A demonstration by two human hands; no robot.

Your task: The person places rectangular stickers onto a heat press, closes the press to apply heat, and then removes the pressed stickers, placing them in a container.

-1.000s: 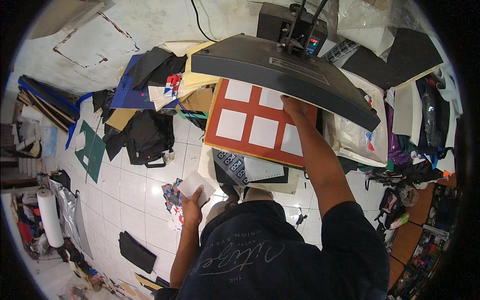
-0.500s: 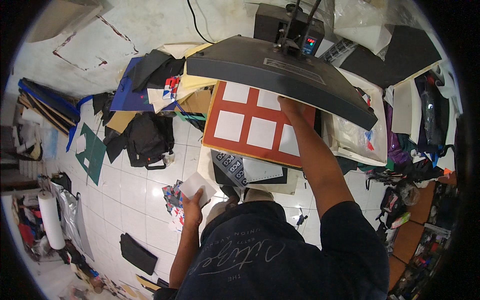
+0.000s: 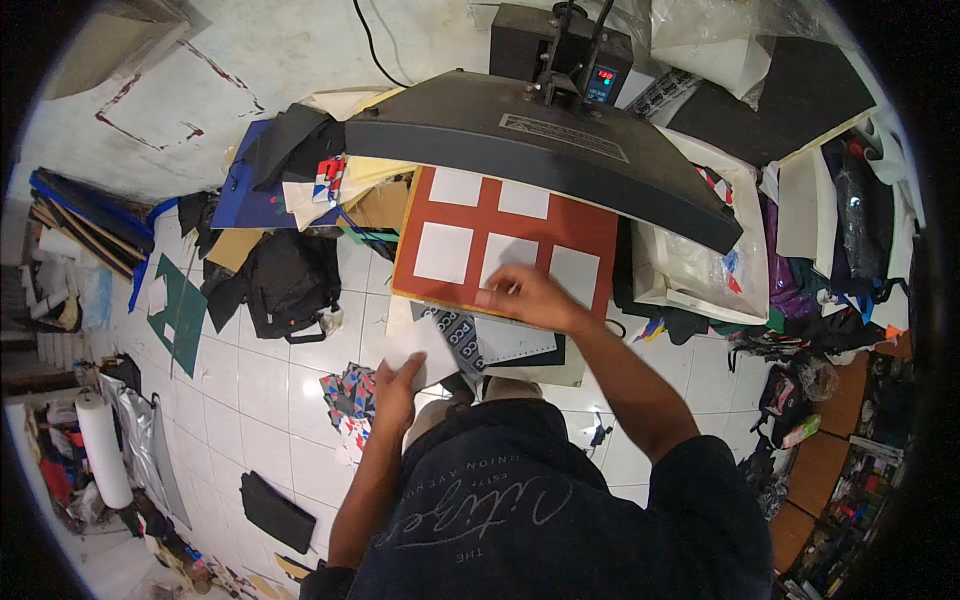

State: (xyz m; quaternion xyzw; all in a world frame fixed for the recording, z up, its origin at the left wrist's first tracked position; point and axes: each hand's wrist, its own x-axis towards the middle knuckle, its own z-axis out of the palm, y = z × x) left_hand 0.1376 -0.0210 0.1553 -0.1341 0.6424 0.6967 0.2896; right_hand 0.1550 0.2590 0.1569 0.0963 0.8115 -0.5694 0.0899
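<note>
My left hand (image 3: 399, 392) is closed on white square sheets (image 3: 421, 350), thumb on top, just off the near left corner of the heat press's red-brown bed (image 3: 480, 207). I cannot tell how many sheets it holds. My right hand (image 3: 535, 297) hovers at the bed's near edge, fingers loosely curled and a gap showing at the thumb, with nothing visible in them. Several white squares (image 3: 443, 253) lie in two rows on the bed; the far row is partly covered by the raised dark upper plate (image 3: 500, 150) of the press.
Below the bed's near edge lie a patterned strip (image 3: 461, 340) and a white sheet (image 3: 515, 340). A white tray (image 3: 690, 300) with plastic bags stands right of the press. Patterned scraps (image 3: 350, 400), a black bag (image 3: 292, 283) and a green cutting mat (image 3: 178, 318) are on the floor.
My right hand has drawn back from the far row under the raised plate to the near edge. My left hand has moved slightly right with its white sheets, closer to the bed.
</note>
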